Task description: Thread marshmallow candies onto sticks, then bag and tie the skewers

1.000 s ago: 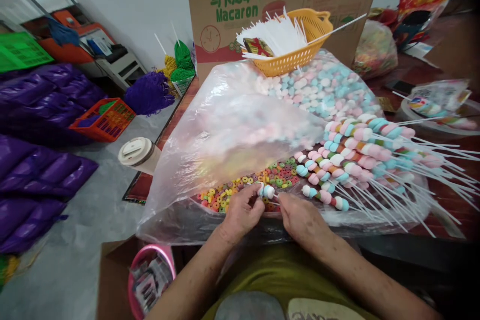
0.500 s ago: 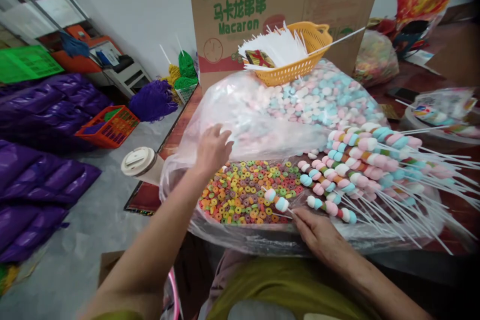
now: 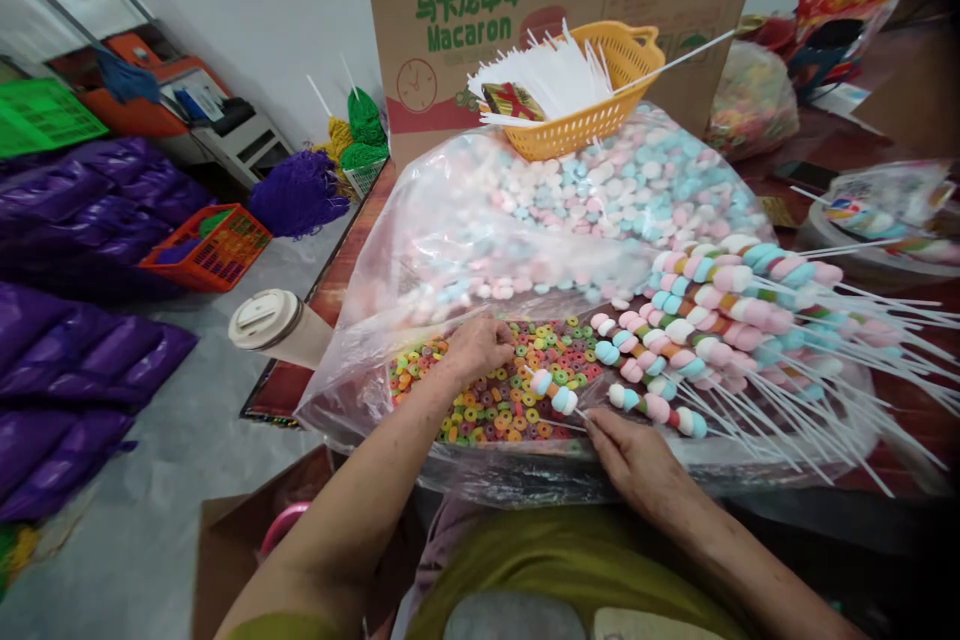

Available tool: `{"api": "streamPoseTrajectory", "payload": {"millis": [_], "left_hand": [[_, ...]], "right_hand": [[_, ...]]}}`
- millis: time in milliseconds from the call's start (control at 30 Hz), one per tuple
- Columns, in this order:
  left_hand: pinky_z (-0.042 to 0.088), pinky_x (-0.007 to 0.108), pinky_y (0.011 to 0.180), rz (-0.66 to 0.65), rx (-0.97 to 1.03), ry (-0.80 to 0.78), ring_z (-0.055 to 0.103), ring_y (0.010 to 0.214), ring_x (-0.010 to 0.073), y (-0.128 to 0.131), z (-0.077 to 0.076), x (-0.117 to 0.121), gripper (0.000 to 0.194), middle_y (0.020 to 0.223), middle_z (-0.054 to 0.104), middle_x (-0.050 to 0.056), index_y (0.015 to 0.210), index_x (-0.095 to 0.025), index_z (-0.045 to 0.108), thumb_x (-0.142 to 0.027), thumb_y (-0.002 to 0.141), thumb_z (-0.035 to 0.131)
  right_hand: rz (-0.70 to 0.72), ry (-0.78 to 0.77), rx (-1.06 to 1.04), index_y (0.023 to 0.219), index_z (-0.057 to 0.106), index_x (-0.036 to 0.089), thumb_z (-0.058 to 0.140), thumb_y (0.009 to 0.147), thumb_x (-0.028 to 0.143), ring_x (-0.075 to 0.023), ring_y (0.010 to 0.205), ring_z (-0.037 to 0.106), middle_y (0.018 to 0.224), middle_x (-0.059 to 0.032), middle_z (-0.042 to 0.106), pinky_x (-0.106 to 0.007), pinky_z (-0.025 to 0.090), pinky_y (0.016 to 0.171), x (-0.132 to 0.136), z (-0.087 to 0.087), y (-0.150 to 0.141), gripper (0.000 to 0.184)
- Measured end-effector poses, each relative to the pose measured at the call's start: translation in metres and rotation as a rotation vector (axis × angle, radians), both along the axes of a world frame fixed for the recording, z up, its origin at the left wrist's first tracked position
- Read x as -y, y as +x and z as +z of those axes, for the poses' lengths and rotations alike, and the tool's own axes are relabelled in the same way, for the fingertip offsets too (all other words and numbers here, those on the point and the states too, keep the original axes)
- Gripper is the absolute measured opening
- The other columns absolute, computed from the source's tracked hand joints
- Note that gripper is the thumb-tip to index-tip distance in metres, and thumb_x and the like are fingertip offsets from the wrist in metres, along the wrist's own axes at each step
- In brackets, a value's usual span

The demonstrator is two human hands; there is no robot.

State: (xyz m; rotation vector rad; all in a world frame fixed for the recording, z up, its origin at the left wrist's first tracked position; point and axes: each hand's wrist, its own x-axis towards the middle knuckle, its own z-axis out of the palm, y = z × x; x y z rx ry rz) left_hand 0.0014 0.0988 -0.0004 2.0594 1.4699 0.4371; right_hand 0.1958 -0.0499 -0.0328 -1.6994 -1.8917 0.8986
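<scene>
My right hand point(image 3: 628, 448) pinches the white stick of a marshmallow skewer point(image 3: 563, 401), which points up and left with blue, white and pink marshmallows and an orange-brown piece between them. My left hand point(image 3: 478, 346) is over the colourful candy rings point(image 3: 499, 420), its fingers curled together at their far edge. Whatever its fingertips hold, if anything, is hidden. Beyond that hand, loose pastel marshmallows point(image 3: 600, 182) lie under and around a clear plastic sheet point(image 3: 375, 265). Finished-looking marshmallow skewers point(image 3: 694, 325) are piled to the right, one lying beside my right hand.
A yellow basket point(image 3: 577, 132) of white sticks stands on the marshmallows, before a large cardboard box point(image 3: 450, 70). A lidded paper cup point(image 3: 281, 325) is at the table's left edge. Purple bags point(image 3: 75, 350) and an orange crate point(image 3: 210, 250) are on the floor.
My left hand let go of the skewer, reached forward-left over the plastic sheet, then came back right with curled fingers. The sheet was drawn back, baring more candy rings. My right hand keeps the stick.
</scene>
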Motion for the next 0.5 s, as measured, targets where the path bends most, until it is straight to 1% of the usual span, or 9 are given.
{"api": "streamPoseTrajectory", "payload": {"millis": [67,133,200,267,300,367,433,500], "left_hand": [[0.041,0.023,0.052,0.048,0.088,-0.037,0.056,0.057,0.0136,0.000,0.002,0.009,0.010,0.064,0.063,0.002,0.066,-0.017,0.066,-0.023,0.064,0.059],[0.041,0.021,0.047,0.136,0.279,-0.142,0.053,0.048,0.0108,0.002,0.003,0.026,0.014,0.057,0.062,0.001,0.070,-0.015,0.065,-0.026,0.067,0.057],[0.040,0.020,0.044,0.263,0.531,-0.276,0.051,0.044,0.0088,0.005,0.001,0.046,0.014,0.054,0.060,0.000,0.069,-0.014,0.063,-0.027,0.064,0.060],[0.041,0.019,0.044,0.393,0.719,-0.337,0.051,0.044,0.0083,0.010,-0.003,0.064,0.014,0.054,0.060,-0.001,0.067,-0.013,0.062,-0.025,0.060,0.064],[0.042,0.019,0.045,0.439,0.753,-0.318,0.053,0.046,0.0085,0.011,-0.006,0.071,0.014,0.055,0.061,-0.001,0.067,-0.013,0.062,-0.025,0.060,0.064],[0.044,0.019,0.048,0.490,0.756,-0.241,0.055,0.049,0.0088,0.013,-0.012,0.078,0.014,0.058,0.062,-0.001,0.070,-0.013,0.063,-0.023,0.061,0.063],[0.045,0.019,0.051,0.478,0.722,-0.166,0.055,0.051,0.0085,0.012,-0.017,0.080,0.012,0.059,0.063,-0.001,0.071,-0.014,0.064,-0.021,0.062,0.061],[0.045,0.019,0.052,0.425,0.706,-0.122,0.055,0.052,0.0083,0.010,-0.022,0.079,0.011,0.060,0.062,-0.001,0.071,-0.014,0.064,-0.019,0.063,0.060]], "right_hand": [[-0.024,0.034,-0.011,0.077,0.054,0.018,0.032,0.089,0.032,-0.0141,0.059,0.052,0.063,-0.0018,0.058,-0.025,0.038,0.058,0.002,0.004,0.001,0.029],[-0.025,0.070,0.003,0.075,0.053,0.018,0.031,0.089,0.031,-0.0136,0.058,0.052,0.062,-0.0013,0.057,-0.024,0.037,0.057,0.003,0.008,0.000,0.029],[-0.008,0.092,0.061,0.074,0.053,0.018,0.030,0.089,0.030,-0.0140,0.059,0.053,0.063,-0.0023,0.058,-0.024,0.036,0.057,0.003,0.012,-0.003,0.030],[0.008,0.092,0.146,0.074,0.054,0.017,0.028,0.089,0.027,-0.0148,0.060,0.055,0.065,-0.0040,0.060,-0.025,0.035,0.058,0.003,0.016,-0.008,0.031],[0.019,0.086,0.184,0.075,0.055,0.017,0.028,0.089,0.025,-0.0149,0.061,0.056,0.065,-0.0046,0.060,-0.025,0.034,0.057,0.003,0.018,-0.011,0.031],[0.048,0.070,0.238,0.075,0.056,0.017,0.029,0.089,0.023,-0.0146,0.059,0.056,0.065,-0.0050,0.061,-0.025,0.031,0.056,0.004,0.021,-0.014,0.031],[0.074,0.060,0.267,0.075,0.056,0.017,0.029,0.088,0.021,-0.0144,0.060,0.056,0.066,-0.0052,0.062,-0.025,0.030,0.055,0.006,0.026,-0.016,0.030],[0.089,0.046,0.292,0.076,0.056,0.017,0.029,0.088,0.020,-0.0149,0.062,0.057,0.067,-0.0055,0.063,-0.026,0.029,0.056,0.009,0.030,-0.017,0.030]]}}
